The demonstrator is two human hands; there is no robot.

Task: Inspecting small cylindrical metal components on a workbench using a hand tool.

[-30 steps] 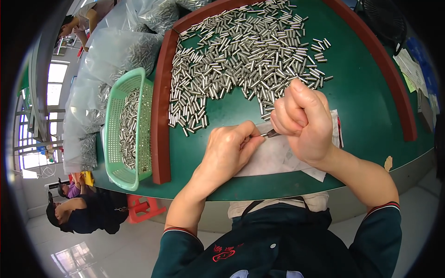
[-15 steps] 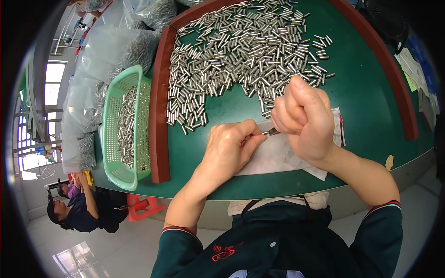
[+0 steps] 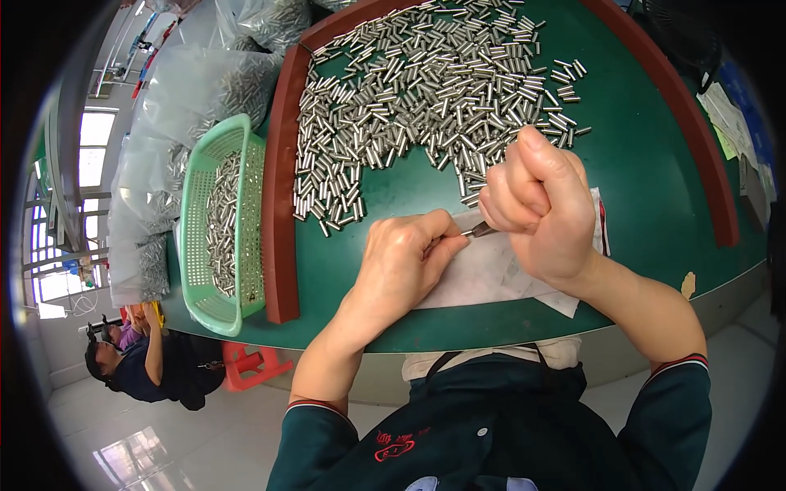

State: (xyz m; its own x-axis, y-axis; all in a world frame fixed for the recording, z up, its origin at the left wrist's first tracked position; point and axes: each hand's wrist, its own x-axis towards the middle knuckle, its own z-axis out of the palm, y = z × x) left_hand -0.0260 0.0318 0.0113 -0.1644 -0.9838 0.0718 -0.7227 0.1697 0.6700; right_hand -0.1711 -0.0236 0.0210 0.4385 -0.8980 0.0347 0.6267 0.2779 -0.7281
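Note:
My left hand and my right hand meet over a white sheet on the green table. Between their fingertips they pinch one small metal pin. The right hand is closed in a fist with the thumb up. Just beyond the hands spreads a large heap of short silver metal pins, reaching up to the table's dark red rim.
A green plastic basket holding several pins sits left of the red rim. Clear plastic bags of pins lie behind it. A seated person is on the floor at lower left, next to a red stool. Papers lie at far right.
Both hands stay together on the pin; the right hand has tilted slightly. The person at lower left has shifted.

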